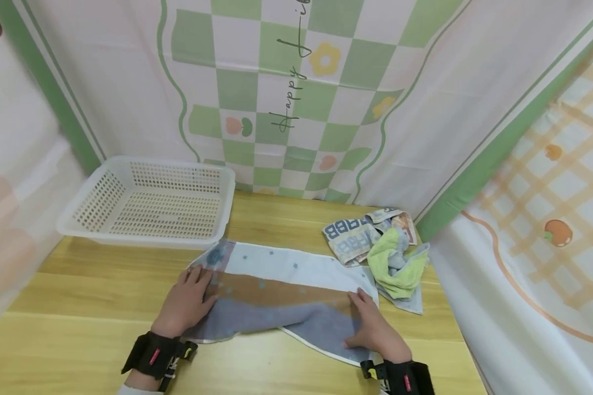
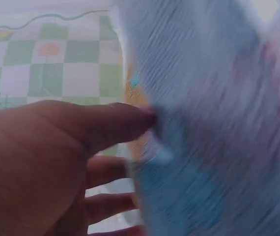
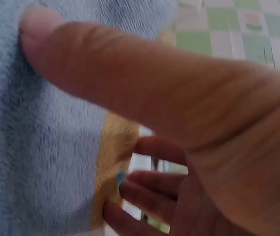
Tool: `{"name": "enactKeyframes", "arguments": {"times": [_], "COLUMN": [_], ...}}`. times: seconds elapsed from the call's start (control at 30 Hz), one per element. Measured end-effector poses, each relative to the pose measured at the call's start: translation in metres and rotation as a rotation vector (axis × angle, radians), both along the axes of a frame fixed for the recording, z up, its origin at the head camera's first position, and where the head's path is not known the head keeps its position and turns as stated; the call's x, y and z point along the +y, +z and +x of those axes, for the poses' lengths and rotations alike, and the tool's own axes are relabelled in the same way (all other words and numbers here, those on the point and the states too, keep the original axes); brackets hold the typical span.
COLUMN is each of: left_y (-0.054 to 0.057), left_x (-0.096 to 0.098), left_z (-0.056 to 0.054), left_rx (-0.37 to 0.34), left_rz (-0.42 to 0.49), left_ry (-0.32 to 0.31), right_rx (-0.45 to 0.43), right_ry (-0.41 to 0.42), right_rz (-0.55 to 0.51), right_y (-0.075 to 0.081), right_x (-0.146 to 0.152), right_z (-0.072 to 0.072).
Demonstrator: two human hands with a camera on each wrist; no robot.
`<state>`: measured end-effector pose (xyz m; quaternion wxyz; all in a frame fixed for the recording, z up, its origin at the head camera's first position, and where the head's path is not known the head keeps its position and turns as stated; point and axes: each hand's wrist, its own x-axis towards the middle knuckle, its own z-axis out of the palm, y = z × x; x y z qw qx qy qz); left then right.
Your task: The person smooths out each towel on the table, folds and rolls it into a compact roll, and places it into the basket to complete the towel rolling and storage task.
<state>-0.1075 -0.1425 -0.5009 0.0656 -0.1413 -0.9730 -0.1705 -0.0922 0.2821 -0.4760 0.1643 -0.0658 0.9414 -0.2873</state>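
A towel (image 1: 277,318) lies spread across the table, with a white starred strip, a brown band and a grey-blue near part edged in white. My left hand (image 1: 190,299) rests on its left end, thumb spread from the fingers. In the left wrist view, the thumb (image 2: 125,123) touches the grey-blue cloth (image 2: 218,113), and the other fingertips meet its edge. At the right end, my right hand (image 1: 373,323) touches the towel, thumb and fingers apart. The right wrist view shows its thumb (image 3: 91,59) along the grey-blue surface and its fingertips by the brown band (image 3: 113,147).
A white perforated plastic basket (image 1: 168,216) stands at the back left, just beyond the towel. Crumpled cloths lie at the right: a lettered one (image 1: 348,238) and a lime-green and grey one (image 1: 397,269). A checked curtain (image 1: 286,109) borders the wooden table (image 1: 89,307) behind.
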Motion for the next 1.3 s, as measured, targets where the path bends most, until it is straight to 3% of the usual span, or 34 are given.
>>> {"name": "enactKeyframes", "arguments": {"times": [0.17, 0.27, 0.43, 0.53, 0.67, 0.83, 1.07, 1.3], "left_y": [0.016, 0.022, 0.022, 0.018, 0.013, 0.009, 0.007, 0.011], "left_x": [-0.005, -0.005, 0.002, 0.004, 0.003, 0.0, -0.009, -0.026], "left_z": [0.0, -0.01, -0.029, -0.039, -0.046, -0.046, -0.045, -0.04], "left_rx": [-0.095, -0.078, -0.004, 0.011, -0.016, -0.099, -0.045, -0.091], "left_rz": [-0.007, 0.029, 0.115, 0.098, 0.038, 0.007, 0.034, 0.084], "left_ry": [0.039, 0.033, -0.056, -0.098, -0.115, -0.11, -0.061, -0.062], "right_rx": [-0.026, -0.032, 0.137, 0.248, 0.268, 0.232, 0.255, 0.262], "right_ry": [0.056, 0.053, 0.016, 0.029, 0.042, 0.006, 0.027, 0.02], "right_rz": [0.055, 0.088, 0.111, 0.133, 0.172, 0.161, 0.208, 0.195], "right_y": [0.007, 0.019, 0.032, 0.026, 0.011, 0.0, 0.001, 0.004], "right_x": [0.013, 0.015, 0.016, 0.013, 0.009, 0.005, 0.005, 0.007], "right_z": [-0.002, -0.008, -0.03, -0.043, -0.053, -0.057, -0.052, -0.047]}}
